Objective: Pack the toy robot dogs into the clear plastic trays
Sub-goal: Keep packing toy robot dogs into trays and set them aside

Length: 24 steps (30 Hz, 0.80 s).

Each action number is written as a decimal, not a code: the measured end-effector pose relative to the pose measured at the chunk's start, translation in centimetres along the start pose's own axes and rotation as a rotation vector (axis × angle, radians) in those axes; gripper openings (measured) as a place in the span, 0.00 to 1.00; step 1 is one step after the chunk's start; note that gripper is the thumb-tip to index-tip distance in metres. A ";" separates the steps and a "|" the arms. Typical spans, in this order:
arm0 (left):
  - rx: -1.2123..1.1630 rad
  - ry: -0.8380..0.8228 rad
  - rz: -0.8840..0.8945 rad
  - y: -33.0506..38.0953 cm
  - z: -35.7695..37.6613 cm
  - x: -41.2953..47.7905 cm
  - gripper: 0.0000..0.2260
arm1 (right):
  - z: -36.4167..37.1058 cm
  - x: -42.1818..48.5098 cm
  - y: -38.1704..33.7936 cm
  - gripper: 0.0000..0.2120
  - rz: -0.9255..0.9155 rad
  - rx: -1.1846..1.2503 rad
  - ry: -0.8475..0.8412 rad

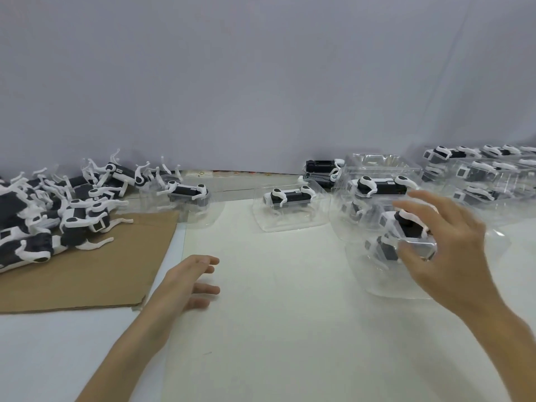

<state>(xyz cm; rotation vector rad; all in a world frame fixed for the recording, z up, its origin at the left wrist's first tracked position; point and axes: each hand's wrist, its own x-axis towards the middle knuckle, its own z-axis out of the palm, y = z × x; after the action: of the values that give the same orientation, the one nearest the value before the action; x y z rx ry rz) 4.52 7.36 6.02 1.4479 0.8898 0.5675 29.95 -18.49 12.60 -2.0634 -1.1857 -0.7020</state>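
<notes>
Far left: dog pile (58,216), black-and-white toys w/ legs sticking out, lies on a cardboard sheet (95,274). The sheet's right edge runs diagonally toward the near side. Just past its far corner sits the back-left tray (185,210), one dog inside.

Left hand (188,282): beside the sheet's near right corner, palm down over the tabletop (275,329). Fingers released, loosely bent, holding nothing.

Ctr: bare tabletop shows btw. the two hands, from the near side up to the centre tray (290,221). That tray holds one dog (290,195) lying lengthwise, well apart from both hands.

Right of ctr: tray stack (383,184) at the back, near the wall (261,82), top dog visible through the plastic. In front of it, the front tray (385,280), tilted, w/ a dog in its pocket.

Right hand (452,256): at the front tray, fingers spread & curved around the pocket, thumb at its near edge. Motion blur; cannot tell if they grip it.

Far right: packed trays (493,175), stacked along the back edge.
</notes>
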 end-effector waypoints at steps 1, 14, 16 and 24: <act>0.000 -0.001 -0.003 0.0 0.0 0.0 0.11 | 0.6 0.4 -1.3 0.23 -0.042 0.132 0.029; 0.002 0.029 -0.012 -0.4 -0.2 0.6 0.08 | 20.4 9.7 -4.2 0.31 -0.048 -0.267 -0.591; -0.015 0.046 -0.001 -0.6 -0.2 0.6 0.09 | 20.6 9.6 -4.4 0.22 -0.078 -0.209 -0.561; -0.039 0.106 0.043 -0.8 -0.6 0.8 0.07 | 14.3 1.7 -9.1 0.16 -0.248 -0.011 -0.589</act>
<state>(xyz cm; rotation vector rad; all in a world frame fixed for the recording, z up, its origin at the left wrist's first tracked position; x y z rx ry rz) 4.38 8.32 5.14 1.4146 0.9269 0.6954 24.52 -3.35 6.95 -2.2275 -1.7837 -0.1973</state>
